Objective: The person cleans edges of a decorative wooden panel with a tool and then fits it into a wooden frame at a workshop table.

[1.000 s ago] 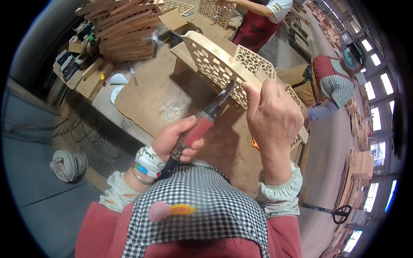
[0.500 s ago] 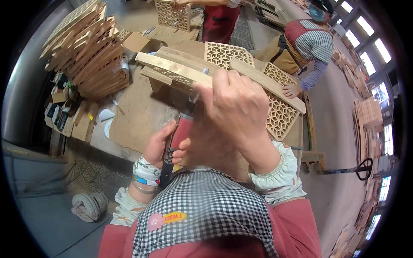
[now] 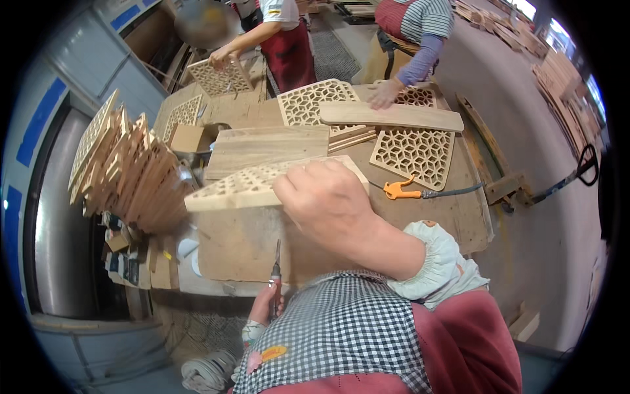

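My right hand (image 3: 331,200) is closed on the near edge of a pale wooden lattice panel (image 3: 239,190), held tilted above the bench with its cut-out face upward. Its fingertips are hidden behind the edge. Low by my apron, my left hand (image 3: 264,304) wraps round a slim, dark hand tool (image 3: 275,270). The tool's narrow metal tip points up toward the panel but stands apart from it. A plain wooden board (image 3: 269,150) lies just beyond the panel.
Leaning lattice panels (image 3: 134,174) form a stack at left. An orange air blow gun (image 3: 401,190) with a hose lies at right on the bench (image 3: 315,253). Across it, a co-worker's hand (image 3: 386,95) rests on a long board (image 3: 394,117); another person holds a lattice panel (image 3: 220,77).
My left hand has drawn the tool down and away from the panel toward my apron. The panel, seen nearly edge-on before, now shows more of its upper face. My view has turned.
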Tool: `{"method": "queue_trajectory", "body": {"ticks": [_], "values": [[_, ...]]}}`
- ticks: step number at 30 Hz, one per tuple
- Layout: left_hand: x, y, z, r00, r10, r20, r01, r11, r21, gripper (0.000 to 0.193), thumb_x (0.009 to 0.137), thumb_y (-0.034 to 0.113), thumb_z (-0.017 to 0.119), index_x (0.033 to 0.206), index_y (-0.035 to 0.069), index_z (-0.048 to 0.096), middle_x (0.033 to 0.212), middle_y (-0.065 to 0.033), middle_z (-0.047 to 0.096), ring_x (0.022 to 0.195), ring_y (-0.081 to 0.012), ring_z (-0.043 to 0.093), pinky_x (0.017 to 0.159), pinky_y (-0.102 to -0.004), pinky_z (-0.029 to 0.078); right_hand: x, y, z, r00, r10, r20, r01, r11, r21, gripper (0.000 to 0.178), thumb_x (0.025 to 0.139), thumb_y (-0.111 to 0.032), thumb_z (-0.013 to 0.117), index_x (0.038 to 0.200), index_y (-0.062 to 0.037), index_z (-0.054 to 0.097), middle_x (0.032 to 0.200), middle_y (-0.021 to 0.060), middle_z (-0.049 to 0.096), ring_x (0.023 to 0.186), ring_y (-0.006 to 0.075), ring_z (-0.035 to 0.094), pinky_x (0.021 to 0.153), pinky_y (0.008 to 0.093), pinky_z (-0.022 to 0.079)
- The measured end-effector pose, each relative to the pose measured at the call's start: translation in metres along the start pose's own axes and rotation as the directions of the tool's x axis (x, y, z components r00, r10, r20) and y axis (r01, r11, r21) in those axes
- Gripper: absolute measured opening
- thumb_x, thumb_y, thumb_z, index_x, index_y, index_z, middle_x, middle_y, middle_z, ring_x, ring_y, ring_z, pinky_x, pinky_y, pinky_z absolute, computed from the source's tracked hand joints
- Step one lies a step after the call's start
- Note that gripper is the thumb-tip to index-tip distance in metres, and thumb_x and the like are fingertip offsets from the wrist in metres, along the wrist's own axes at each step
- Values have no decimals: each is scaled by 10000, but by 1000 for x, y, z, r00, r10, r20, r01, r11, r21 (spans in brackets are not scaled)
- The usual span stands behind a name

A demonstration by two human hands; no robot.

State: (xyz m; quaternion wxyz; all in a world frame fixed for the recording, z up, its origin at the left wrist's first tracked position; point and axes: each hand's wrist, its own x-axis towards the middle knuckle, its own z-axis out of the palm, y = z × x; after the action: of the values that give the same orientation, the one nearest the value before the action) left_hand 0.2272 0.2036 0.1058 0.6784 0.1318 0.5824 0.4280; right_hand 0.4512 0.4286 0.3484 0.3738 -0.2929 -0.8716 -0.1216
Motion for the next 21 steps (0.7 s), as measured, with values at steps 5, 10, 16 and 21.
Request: {"method": "queue_trajectory", "body": {"ticks": [5, 10, 16, 21], "values": [[28, -25, -21, 980, -54, -193, 73, 993, 93, 297, 1009, 417, 589, 1115, 140, 583, 763, -41, 606, 578, -140, 543, 475, -272, 403, -36, 25, -59, 1000, 6, 23, -7, 999, 33, 74, 734, -155, 617, 743, -107, 562, 681, 7, 535, 634, 166, 565, 587, 300, 429], [51, -37, -33, 992, -19, -128, 24, 999, 43, 297, 1039, 379, 536, 1159, 116, 602, 749, -37, 592, 558, -148, 529, 489, -279, 411, -64, 42, -105, 979, 134, 156, -152, 982, 110, 190, 725, -196, 724, 748, -114, 554, 672, 14, 528, 616, 173, 571, 577, 328, 424], [101, -16, -30, 965, 125, -231, -78, 976, 202, 347, 1019, 495, 560, 957, 153, 566, 649, -20, 567, 495, -146, 555, 429, -286, 454, -115, 75, -83, 926, 278, 255, -302, 952, 58, 276, 705, -241, 802, 752, -110, 563, 690, 30, 566, 645, 209, 606, 603, 347, 453], [152, -42, -66, 917, 209, -341, -120, 957, 264, 348, 993, 448, 622, 1065, 109, 597, 769, 1, 580, 634, -126, 577, 532, -286, 469, -161, 95, -37, 896, 354, 269, -381, 923, 55, 274, 732, -278, 804, 795, -107, 598, 720, 38, 593, 662, 218, 614, 623, 349, 470]]}}
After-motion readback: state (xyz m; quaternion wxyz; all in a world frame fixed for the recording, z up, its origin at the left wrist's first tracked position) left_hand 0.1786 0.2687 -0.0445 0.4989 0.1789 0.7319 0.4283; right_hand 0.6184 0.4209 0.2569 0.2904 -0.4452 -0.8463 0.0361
